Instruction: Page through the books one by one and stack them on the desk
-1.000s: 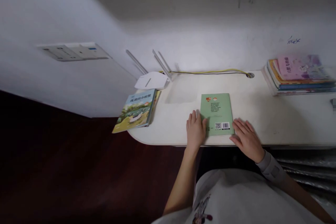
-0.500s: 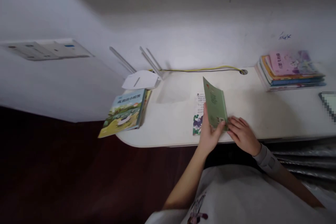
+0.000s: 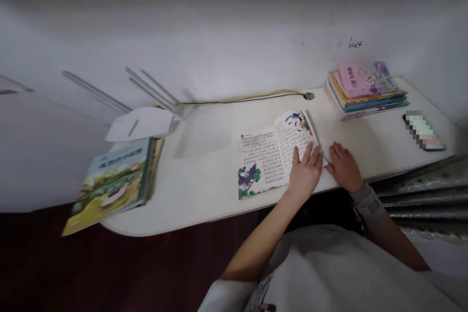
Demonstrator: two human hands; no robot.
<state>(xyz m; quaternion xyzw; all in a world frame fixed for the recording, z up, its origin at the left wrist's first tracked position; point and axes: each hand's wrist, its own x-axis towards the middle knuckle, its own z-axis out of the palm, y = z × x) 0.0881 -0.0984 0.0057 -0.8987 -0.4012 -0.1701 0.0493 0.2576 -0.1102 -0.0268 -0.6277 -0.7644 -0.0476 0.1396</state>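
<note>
An illustrated book [image 3: 261,156] lies spread out on the white desk [image 3: 204,190], its pages full of printed characters. A dark bird among green leaves decorates the left page, and a colourful picture fills the top corner of the right page. My left hand [image 3: 306,171] rests flat on the lower part of the right page, fingers stretched out. Beside the book's right edge, my right hand [image 3: 344,166] lies on the desk with its fingers extended, the thumb close to the book's corner. The book's cover is hidden underneath.
Several books with a pink one on top form a stack [image 3: 369,90] at the back right. A phone [image 3: 424,130] lies right of it. On the left, a white router [image 3: 141,123] with antennas stands behind a picture book [image 3: 109,180] overhanging the desk's edge. Cables [image 3: 241,99] run along the wall.
The green cover that my left hand held upright has gone down, and the book now lies spread flat. My left hand has moved onto the right page. The view has shifted right.
</note>
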